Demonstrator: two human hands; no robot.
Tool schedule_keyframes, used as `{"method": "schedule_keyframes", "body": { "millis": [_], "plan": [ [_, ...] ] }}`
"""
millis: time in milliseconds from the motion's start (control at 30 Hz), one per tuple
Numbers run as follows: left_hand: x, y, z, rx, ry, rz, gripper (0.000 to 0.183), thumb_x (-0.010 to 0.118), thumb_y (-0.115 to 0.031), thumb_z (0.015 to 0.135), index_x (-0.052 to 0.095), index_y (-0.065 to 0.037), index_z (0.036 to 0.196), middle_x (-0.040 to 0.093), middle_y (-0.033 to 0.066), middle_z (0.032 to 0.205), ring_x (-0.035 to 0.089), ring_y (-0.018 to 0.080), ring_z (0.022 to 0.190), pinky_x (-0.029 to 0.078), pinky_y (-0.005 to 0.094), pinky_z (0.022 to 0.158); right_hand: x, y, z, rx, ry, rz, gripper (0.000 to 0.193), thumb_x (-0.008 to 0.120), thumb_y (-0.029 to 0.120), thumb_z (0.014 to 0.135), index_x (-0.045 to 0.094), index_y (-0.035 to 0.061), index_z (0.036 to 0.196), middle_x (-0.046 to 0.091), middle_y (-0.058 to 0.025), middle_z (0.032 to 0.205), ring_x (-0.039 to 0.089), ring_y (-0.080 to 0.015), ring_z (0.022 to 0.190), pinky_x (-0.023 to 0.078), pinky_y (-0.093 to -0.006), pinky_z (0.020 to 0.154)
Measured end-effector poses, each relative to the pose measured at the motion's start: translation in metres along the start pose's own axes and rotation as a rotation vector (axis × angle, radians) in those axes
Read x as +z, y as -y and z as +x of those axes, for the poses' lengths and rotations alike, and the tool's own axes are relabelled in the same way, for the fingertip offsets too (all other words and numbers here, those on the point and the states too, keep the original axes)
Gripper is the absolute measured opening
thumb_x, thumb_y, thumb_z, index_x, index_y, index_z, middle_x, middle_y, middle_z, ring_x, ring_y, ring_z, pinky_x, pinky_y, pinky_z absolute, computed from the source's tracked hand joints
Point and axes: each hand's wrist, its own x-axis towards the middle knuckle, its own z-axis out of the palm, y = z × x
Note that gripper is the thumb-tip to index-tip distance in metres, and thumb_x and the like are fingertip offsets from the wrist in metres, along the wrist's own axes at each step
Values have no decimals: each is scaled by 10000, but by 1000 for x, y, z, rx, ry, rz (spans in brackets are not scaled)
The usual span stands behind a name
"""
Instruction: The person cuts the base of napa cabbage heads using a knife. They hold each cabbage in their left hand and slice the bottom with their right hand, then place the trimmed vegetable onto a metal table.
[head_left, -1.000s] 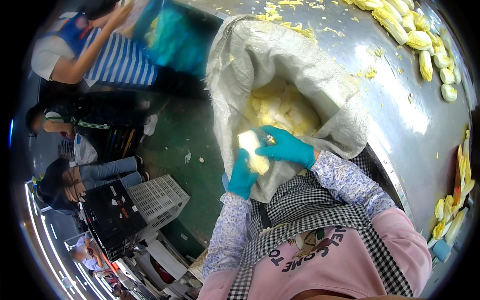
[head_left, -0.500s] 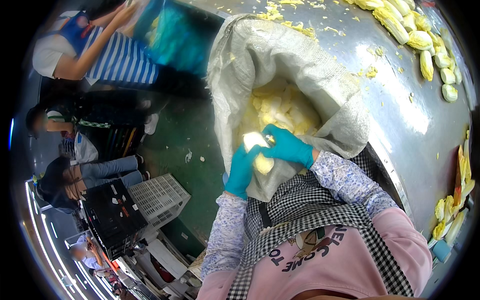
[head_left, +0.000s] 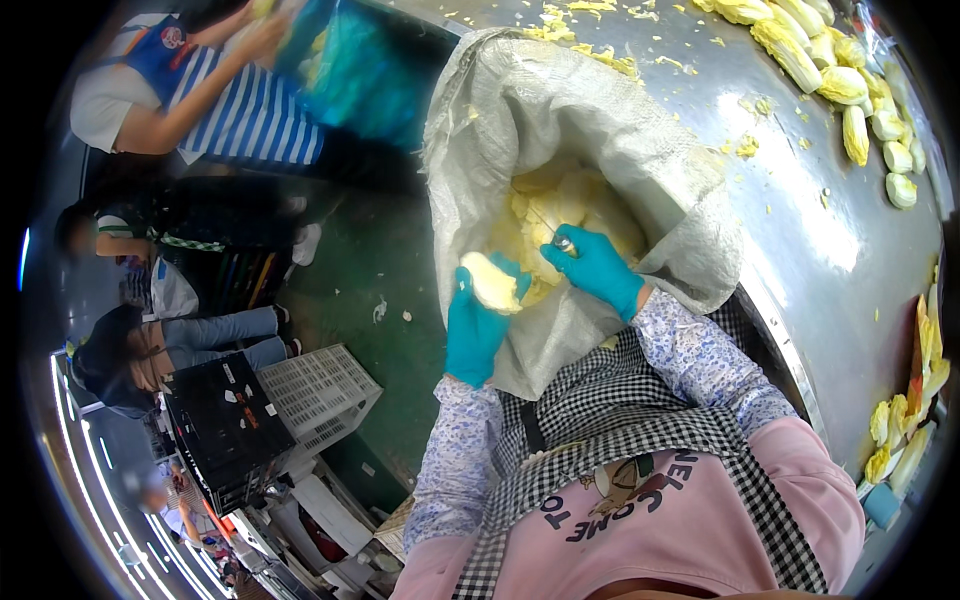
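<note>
In teal gloves, both my hands are over the mouth of a white woven sack [head_left: 475,130]. My left hand [head_left: 477,325] grips a pale yellow napa cabbage [head_left: 490,283], its smooth whitish side turned up. A little to the right, my right hand [head_left: 603,270] is closed around the handle of a small knife [head_left: 565,244]. The thin blade reaches up and left over the sack's contents and is hard to make out. Loose yellow cabbage leaves [head_left: 570,195] lie inside the sack.
A metal table [head_left: 690,100] curves along the right, with leaf scraps and a row of napa cabbages [head_left: 790,55] at its far side. More cabbage pieces [head_left: 905,430] lie at the right edge. Left are crates [head_left: 320,395], green floor and a co-worker [head_left: 220,100] in a striped apron.
My hands have moved apart. The left has drawn the cabbage slightly left and turned it; the right has moved off it to the right and upward with the knife.
</note>
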Motion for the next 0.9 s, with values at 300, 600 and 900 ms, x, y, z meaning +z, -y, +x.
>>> {"method": "schedule_keyframes", "body": {
  "millis": [300, 600, 900],
  "plan": [
    [12, -7, -21, -24, 208, -34, 681, 620, -287, 827, 331, 18, 1362, 561, 114, 1033, 552, 233, 887, 478, 402, 816, 2, 0, -6, 268, 31, 293, 214, 602, 266, 893, 574, 59, 848, 537, -4, 710, 473, -76, 610, 398, -246, 538],
    [33, -12, -35, 339, 117, 1024, 702, 731, -100, 735, 406, -96, 1357, 565, 94, 1147, 552, 187, 1059, 476, 309, 904, 1, 47, -35, 203, 94, 311, 198, 605, 238, 895, 610, 58, 978, 592, -11, 796, 532, -82, 685, 450, -236, 601],
    [57, 29, -19, 10, 162, 329, 523, 370, -390, 992, 322, -57, 1393, 459, 157, 1331, 485, 275, 1189, 416, 398, 1010, -8, 90, -81, -143, 46, -172, 819, 741, 378, 774, 337, 62, 1411, 583, -155, 1199, 607, -239, 1006, 486, -327, 854]
  ]
}}
